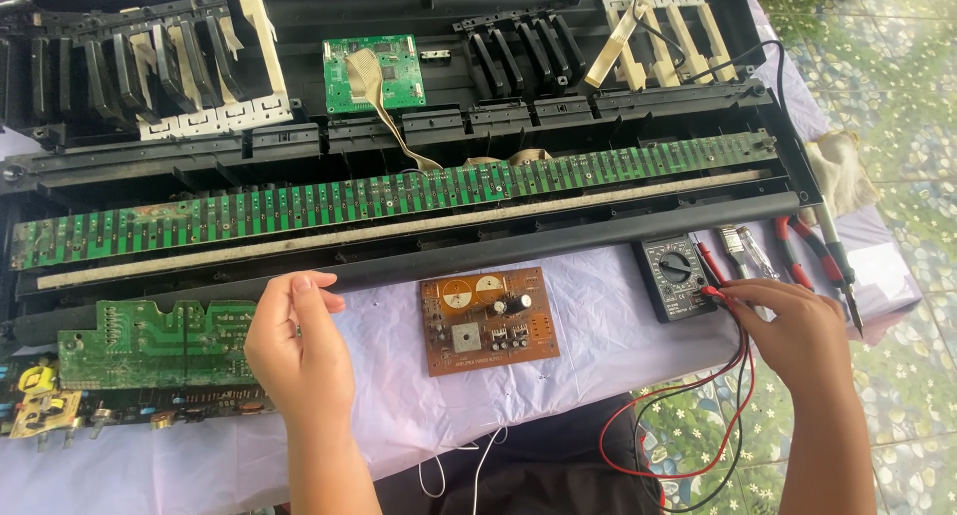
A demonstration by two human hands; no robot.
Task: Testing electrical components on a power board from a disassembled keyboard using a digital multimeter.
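Brown circuit board (488, 321) flat on white cloth (588, 345) at lower middle — bare cloth on both sides. Left hand (297, 350) at lower left, fingers curled together, holding nothing. Right hand (793, 331) at lower right, pinching red probe (716, 293) beside black meter (674, 276) — pliers (809, 253) near the table edge.

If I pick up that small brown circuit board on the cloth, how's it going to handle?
The brown circuit board looks like a thin flat panel, so probably stiff and light. Its upright capacitors and solder points suggest gripping the edges; the parts seem fragile. Lying flat on the white cloth, it should slide rather than roll or tip.
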